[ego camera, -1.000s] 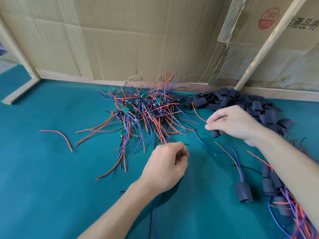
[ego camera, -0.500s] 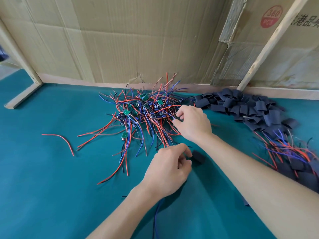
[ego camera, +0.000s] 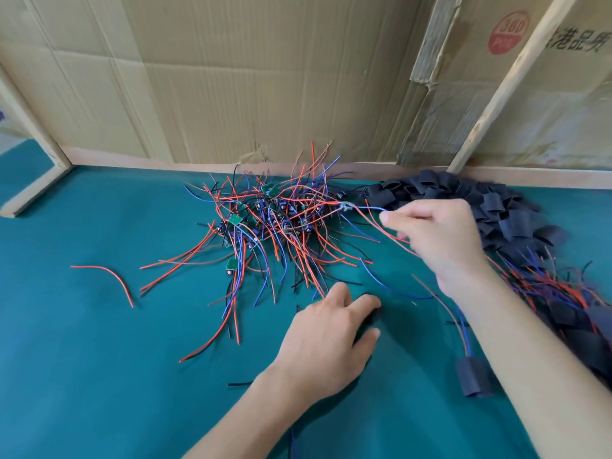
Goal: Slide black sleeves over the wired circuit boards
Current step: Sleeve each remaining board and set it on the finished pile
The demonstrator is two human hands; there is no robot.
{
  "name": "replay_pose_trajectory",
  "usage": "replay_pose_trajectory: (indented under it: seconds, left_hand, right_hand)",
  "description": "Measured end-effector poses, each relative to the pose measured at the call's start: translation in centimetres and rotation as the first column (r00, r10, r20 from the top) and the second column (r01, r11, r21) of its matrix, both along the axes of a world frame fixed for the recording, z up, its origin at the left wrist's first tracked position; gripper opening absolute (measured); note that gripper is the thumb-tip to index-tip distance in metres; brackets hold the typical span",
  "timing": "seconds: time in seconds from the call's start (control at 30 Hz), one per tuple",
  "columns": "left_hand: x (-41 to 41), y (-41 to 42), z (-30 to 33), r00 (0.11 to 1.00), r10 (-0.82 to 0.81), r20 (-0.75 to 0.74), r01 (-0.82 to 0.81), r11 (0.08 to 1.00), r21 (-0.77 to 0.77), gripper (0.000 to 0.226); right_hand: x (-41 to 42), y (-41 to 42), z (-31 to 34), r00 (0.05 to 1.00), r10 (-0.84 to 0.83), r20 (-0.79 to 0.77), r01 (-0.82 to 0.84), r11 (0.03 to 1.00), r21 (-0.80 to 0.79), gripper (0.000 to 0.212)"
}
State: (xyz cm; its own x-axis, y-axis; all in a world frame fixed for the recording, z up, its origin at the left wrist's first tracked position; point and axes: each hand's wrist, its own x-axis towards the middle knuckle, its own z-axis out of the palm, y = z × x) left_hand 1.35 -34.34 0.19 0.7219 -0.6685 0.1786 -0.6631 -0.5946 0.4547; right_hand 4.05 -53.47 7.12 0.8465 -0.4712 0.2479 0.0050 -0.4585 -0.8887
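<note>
Right hand (ego camera: 437, 240) pinched the blue and red leads of one wired circuit board (ego camera: 345, 205), drawing it clear of the tangled pile of boards (ego camera: 275, 220) at the back of the teal worktop (ego camera: 99, 359). Fingers (ego camera: 390, 217) closed on the wires, thumb and forefinger together, board dangling just at the pile's right edge. Left hand (ego camera: 328, 342) lay low on the worktop, fingers spread and loosely bent over what looked like a black sleeve (ego camera: 366, 298); hard to tell whether actually gripped or only touched.

Best done, probably, by pulling slowly and lifting upward, so neighbouring wires fell away instead of dragging along. Worth gathering all leads of that board into one bundle before threading, then squeezing the flat sleeve by its edges to open its mouth, feeding the wires through first and easing the board in after. Risk judged: bare wire ends snagging inside the sleeve.

Heap of black sleeves (ego camera: 490, 207) sat just behind the right hand; finished sleeved boards (ego camera: 472, 376) lay near the right forearm.

Writing: red round stamp (ego camera: 508, 32) on the cardboard wall (ego camera: 265, 77) read "360 PCS"; printed Chinese characters (ego camera: 578, 41) beside it, partly cut off, not safely legible.
</note>
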Motion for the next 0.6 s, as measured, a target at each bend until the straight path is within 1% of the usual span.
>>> replay_pose_trajectory:
  seconds: [0.07,0.13,0.17,0.2,0.23,0.27,0.3,0.33,0.37,0.4,0.47,0.6]
  left_hand:
    - [0.2,0.0,-0.1,1.0,0.015,-0.02,-0.016,0.999,-0.044,0.031]
    - [0.4,0.0,-0.1,0.998,0.03,-0.057,-0.037,0.992,-0.121,0.026]
    - [0.6,-0.1,-0.3,0.993,0.054,-0.103,-0.073,0.978,-0.196,0.023]
    - [0.8,-0.1,-0.3,0.976,0.089,-0.197,-0.144,0.947,-0.286,0.021]
    - [1.0,0.0,-0.2,0.934,0.11,-0.339,-0.241,0.895,-0.375,0.02]
    - [1.2,0.1,0.0,0.864,0.089,-0.495,-0.344,0.823,-0.452,0.02]
    - [1.5,0.1,0.2,0.775,0.031,-0.631,-0.439,0.744,-0.503,0.02]
    - [1.7,0.2,0.5,0.685,-0.04,-0.727,-0.525,0.666,-0.531,0.024]
    - [1.8,0.3,0.7,0.617,-0.097,-0.781,-0.586,0.605,-0.539,0.028]
    - [1.8,0.3,0.9,0.583,-0.127,-0.803,-0.616,0.575,-0.539,0.032]
    - [1.9,0.4,1.1,0.573,-0.128,-0.81,-0.613,0.589,-0.527,0.03]
    - [1.9,0.8,1.1,0.551,-0.154,-0.82,-0.587,0.627,-0.512,0.013]
  right_hand:
    - [-2.4,0.1,-0.8,1.0,-0.008,0.03,0.004,0.991,0.133,0.013]
    - [-4.8,1.0,-2.1,0.999,0.034,0.024,-0.039,0.974,0.225,0.013]
    - [-5.9,1.7,-2.8,0.997,0.067,0.024,-0.071,0.966,0.247,0.012]
    - [-7.0,2.5,-3.5,0.995,0.097,0.032,-0.102,0.964,0.247,0.01]
    - [-7.9,3.3,-4.2,0.991,0.122,0.047,-0.129,0.967,0.219,0.009]
    - [-8.5,4.0,-4.7,0.988,0.148,0.054,-0.155,0.975,0.16,0.008]
    - [-8.9,4.7,-5.1,0.983,0.18,0.046,-0.184,0.98,0.077,0.007]
    - [-9.1,5.3,-5.4,0.975,0.219,0.033,-0.219,0.976,-0.007,0.006]
    - [-9.3,5.8,-5.6,0.963,0.267,0.021,-0.265,0.962,-0.072,0.004]
    - [-9.3,6.1,-5.6,0.95,0.313,0.008,-0.309,0.943,-0.123,0.004]
    - [-9.3,6.3,-5.7,0.929,0.369,-0.036,-0.369,0.911,-0.184,0.008]
    - [-9.8,6.0,-5.6,0.878,0.472,-0.076,-0.478,0.87,-0.121,0.006]
